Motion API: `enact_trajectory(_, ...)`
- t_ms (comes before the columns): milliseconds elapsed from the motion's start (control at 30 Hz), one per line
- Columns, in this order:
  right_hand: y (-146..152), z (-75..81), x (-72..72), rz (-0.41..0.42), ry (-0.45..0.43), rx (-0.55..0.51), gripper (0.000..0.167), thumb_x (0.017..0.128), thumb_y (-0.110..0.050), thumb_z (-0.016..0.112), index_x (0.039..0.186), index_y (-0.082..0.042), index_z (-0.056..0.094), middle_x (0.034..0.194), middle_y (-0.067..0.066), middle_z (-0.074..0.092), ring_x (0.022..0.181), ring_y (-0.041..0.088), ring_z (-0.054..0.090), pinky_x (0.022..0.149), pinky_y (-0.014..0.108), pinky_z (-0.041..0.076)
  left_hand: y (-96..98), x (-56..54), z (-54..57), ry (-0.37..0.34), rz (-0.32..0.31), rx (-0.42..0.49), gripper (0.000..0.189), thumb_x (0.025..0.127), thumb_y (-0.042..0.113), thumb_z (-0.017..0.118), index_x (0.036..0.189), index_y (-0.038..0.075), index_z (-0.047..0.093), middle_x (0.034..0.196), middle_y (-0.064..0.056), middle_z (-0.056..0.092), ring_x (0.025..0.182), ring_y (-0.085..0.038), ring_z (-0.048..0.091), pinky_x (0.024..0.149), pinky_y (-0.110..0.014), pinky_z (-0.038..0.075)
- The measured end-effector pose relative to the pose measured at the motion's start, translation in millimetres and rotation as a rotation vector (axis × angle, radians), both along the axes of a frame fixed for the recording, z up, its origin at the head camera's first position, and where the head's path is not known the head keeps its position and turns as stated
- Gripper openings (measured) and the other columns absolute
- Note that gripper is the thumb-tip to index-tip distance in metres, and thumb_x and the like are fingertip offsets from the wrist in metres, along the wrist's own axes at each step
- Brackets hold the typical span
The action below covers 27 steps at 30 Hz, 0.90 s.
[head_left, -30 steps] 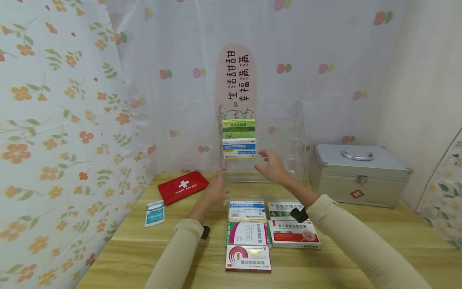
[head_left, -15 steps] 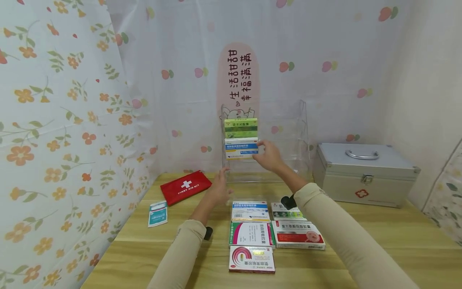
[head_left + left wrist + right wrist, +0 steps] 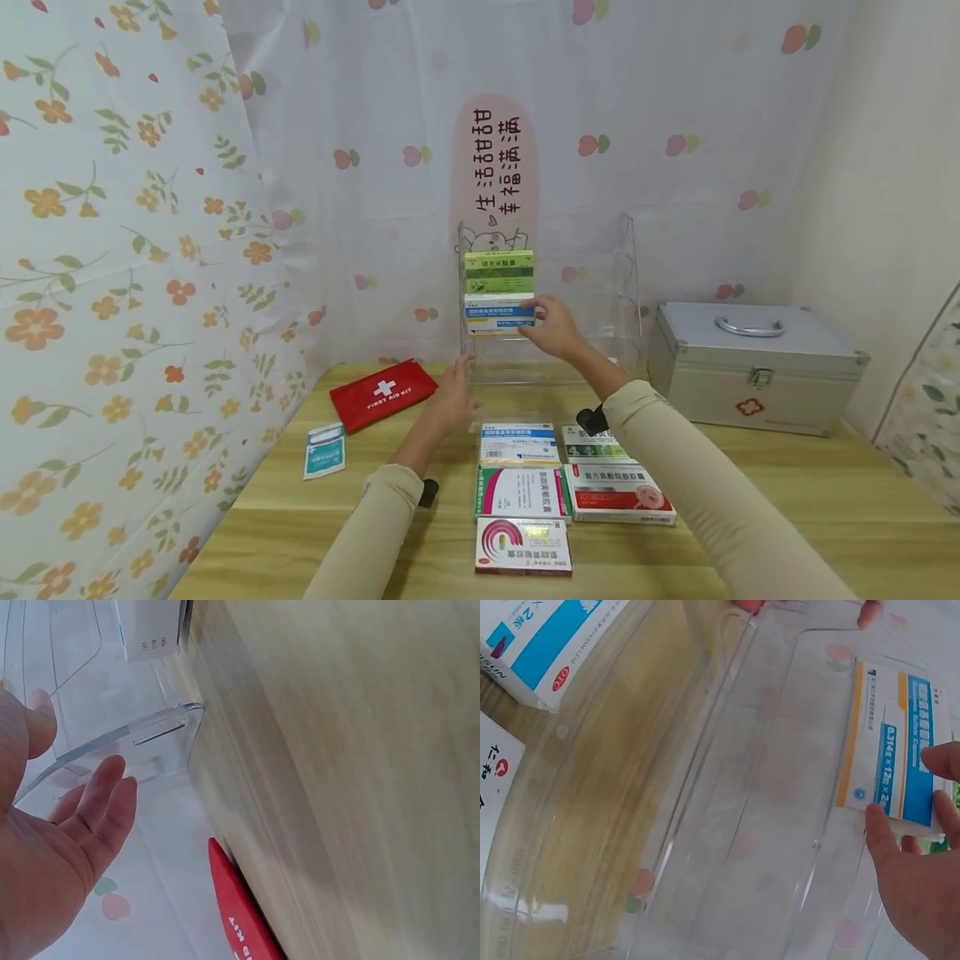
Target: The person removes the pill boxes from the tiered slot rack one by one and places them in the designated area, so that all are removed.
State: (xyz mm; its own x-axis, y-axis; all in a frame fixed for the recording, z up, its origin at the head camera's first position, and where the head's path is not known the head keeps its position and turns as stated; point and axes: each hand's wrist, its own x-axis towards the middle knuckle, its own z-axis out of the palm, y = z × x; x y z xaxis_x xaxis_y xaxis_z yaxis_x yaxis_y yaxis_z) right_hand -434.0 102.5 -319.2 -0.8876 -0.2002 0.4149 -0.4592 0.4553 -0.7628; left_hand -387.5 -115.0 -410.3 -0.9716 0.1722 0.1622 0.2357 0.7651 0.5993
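My right hand [image 3: 555,327] is at the right end of a blue-and-white medicine box [image 3: 491,318] on the clear acrylic rack [image 3: 581,329]. In the right wrist view, the thumb and fingers pinch the end of that medicine box [image 3: 889,742]. A green medicine box [image 3: 498,272] stands on the tier just above. My left hand [image 3: 450,402] is at the rack's lower left side, its fingers relaxed. In the left wrist view, the left hand [image 3: 52,847] has thumb and fingers spread on either side of the rack's clear side edge [image 3: 135,735].
Several medicine boxes [image 3: 522,492] lie in front of the rack. A red first aid pouch [image 3: 382,395] and a small teal-and-white packet [image 3: 325,451] are at left. A silver first aid case [image 3: 757,367] stands at right. A patterned curtain [image 3: 375,208] hangs behind.
My right hand has moved left from beside the blue-and-white medicine box and now pinches its right end. The left hand stays by the rack's left side. The view has shifted slightly.
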Motion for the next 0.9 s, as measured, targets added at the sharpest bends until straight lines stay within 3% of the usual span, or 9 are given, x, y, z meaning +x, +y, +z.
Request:
enact_trajectory(133, 2, 4.3, -2.0, 0.019, -0.04, 0.012, 0.041, 0.089, 0.0, 0.067, 0.129, 0.003, 0.058, 0.15, 0.025, 0.034, 0.131, 0.049, 0.045, 0.099, 0.05, 0.049, -0.5, -1.8, 0.4, 0.009, -0.008, -0.041, 0.094, 0.09, 0.018, 0.074, 0.154, 0.039, 0.009, 0.148, -0.019, 0.036, 0.113, -0.034, 0.059, 0.086, -0.047, 0.056)
enact_trajectory(267, 3, 8.2, -2.3, 0.025, -0.039, 0.029, 0.04, 0.088, 0.002, 0.067, 0.127, 0.001, 0.061, 0.148, 0.021, 0.044, 0.13, 0.046, 0.047, 0.097, 0.051, 0.05, 0.0, -2.5, 1.5, 0.031, -0.006, -0.04, 0.094, 0.091, 0.019, 0.072, 0.155, 0.044, 0.008, 0.146, -0.021, 0.037, 0.101, -0.033, 0.062, 0.08, -0.046, 0.058)
enact_trajectory(500, 4, -3.2, 0.2, 0.004, -0.071, 0.022, 0.032, 0.089, 0.004, 0.065, 0.121, 0.001, 0.064, 0.143, 0.022, 0.049, 0.128, 0.043, 0.05, 0.094, 0.05, 0.052, 1.5, 4.9, -6.6, -0.025, -0.008, 0.012, 0.09, 0.091, 0.014, 0.072, 0.155, 0.037, 0.013, 0.143, -0.021, 0.039, 0.105, -0.032, 0.06, 0.082, -0.045, 0.058)
enact_trajectory(733, 4, -8.1, -0.8, -0.058, 0.155, 0.024, 0.023, 0.086, 0.008, 0.063, 0.108, 0.002, 0.068, 0.129, 0.023, 0.054, 0.118, 0.041, 0.054, 0.094, 0.049, 0.051, 1.1, 5.2, -9.1, 0.002, 0.002, -0.005, 0.087, 0.091, 0.013, 0.072, 0.153, 0.036, 0.015, 0.134, -0.019, 0.042, 0.091, -0.027, 0.059, 0.073, -0.038, 0.058)
enact_trajectory(900, 9, -3.8, -3.2, -0.097, 0.265, -0.015, 0.02, 0.087, 0.007, 0.063, 0.105, 0.001, 0.071, 0.125, 0.019, 0.055, 0.106, 0.031, 0.054, 0.073, 0.038, 0.054, 0.6, 1.4, -3.9, 0.01, -0.003, -0.005, 0.089, 0.091, 0.013, 0.072, 0.153, 0.036, 0.013, 0.134, -0.02, 0.041, 0.09, -0.028, 0.06, 0.073, -0.04, 0.059)
